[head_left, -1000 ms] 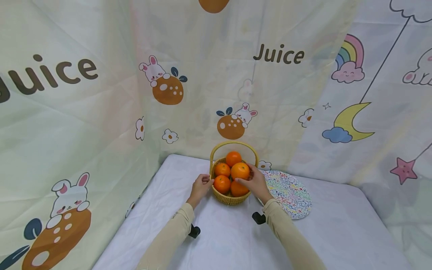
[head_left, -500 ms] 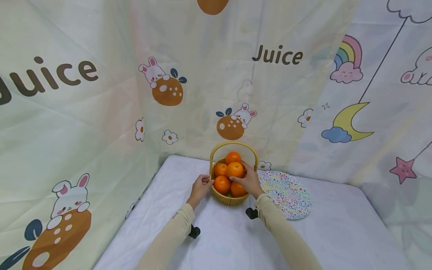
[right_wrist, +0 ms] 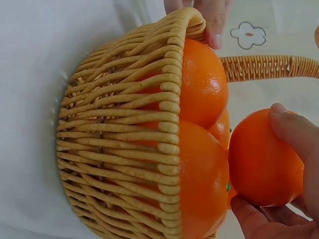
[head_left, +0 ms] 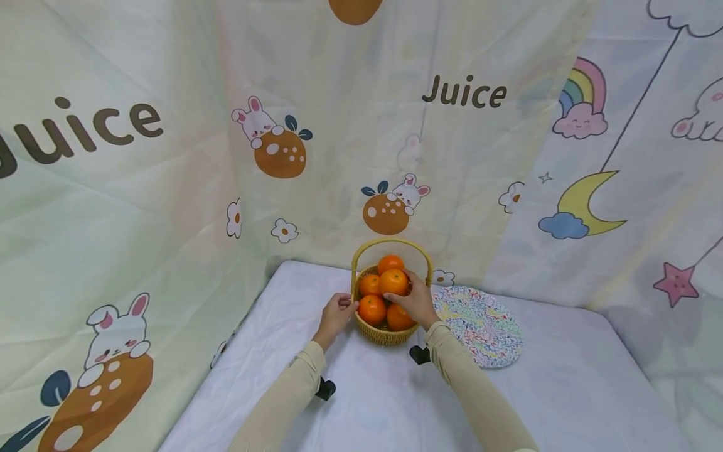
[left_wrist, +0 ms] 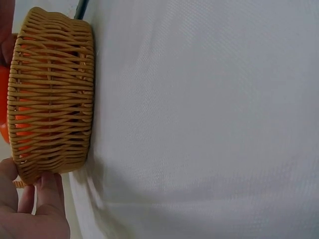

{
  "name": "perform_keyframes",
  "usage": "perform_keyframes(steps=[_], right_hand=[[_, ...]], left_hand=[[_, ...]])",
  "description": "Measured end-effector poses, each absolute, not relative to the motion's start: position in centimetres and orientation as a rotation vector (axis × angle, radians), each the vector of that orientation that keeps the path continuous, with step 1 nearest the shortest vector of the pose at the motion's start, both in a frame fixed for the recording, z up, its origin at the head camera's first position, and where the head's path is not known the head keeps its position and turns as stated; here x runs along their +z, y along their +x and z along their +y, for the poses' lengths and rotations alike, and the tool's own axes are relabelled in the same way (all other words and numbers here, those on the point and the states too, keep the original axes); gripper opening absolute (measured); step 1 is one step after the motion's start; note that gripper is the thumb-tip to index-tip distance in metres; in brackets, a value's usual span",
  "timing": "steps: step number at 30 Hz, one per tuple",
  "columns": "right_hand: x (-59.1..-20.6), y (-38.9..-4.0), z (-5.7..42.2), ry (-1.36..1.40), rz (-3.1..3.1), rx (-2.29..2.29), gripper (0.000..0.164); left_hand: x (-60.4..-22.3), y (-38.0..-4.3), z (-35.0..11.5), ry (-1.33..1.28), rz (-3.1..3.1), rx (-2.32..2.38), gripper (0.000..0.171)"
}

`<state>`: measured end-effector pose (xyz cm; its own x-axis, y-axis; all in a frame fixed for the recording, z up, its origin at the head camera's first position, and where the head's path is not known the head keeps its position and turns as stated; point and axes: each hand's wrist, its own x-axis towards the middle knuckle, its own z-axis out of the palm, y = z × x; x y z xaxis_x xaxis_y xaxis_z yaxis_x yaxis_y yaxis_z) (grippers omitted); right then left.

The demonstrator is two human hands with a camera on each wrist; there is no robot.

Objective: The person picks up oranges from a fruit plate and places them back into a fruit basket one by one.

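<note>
A wicker basket (head_left: 385, 336) with an arched handle stands on the table and holds several oranges, among them a front-left orange (head_left: 372, 311). My left hand (head_left: 336, 316) grips the basket's left rim; in the left wrist view the fingers (left_wrist: 47, 194) press its woven side while the thumb lies at the rim. With thumb and fingers spread around it, my right hand (head_left: 417, 301) holds an orange (right_wrist: 264, 158) on top of the others. In the right wrist view this orange sits right against the orange below (right_wrist: 202, 179), above rim height.
To the right of the basket lies a round speckled mat (head_left: 480, 326), partly behind the right forearm. White cloth covers the table (head_left: 373, 402). A printed curtain (head_left: 327, 125) hangs close behind the basket and along both sides.
My right hand has moved a little left with the orange, from the basket's right side toward its middle, and then stayed nearly still. The left hand keeps its grip on the rim.
</note>
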<state>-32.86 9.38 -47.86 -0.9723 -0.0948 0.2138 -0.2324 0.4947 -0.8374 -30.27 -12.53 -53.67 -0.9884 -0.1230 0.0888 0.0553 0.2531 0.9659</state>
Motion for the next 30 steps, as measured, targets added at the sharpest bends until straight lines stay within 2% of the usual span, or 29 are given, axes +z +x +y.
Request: perform_keyframes(steps=[30], right_hand=[[-48.9,-33.3,8.7,0.283,-2.603,1.403,0.082]], left_hand=[[-54.2,-30.6,-12.7,-0.008,-2.341,-1.816,0.034]])
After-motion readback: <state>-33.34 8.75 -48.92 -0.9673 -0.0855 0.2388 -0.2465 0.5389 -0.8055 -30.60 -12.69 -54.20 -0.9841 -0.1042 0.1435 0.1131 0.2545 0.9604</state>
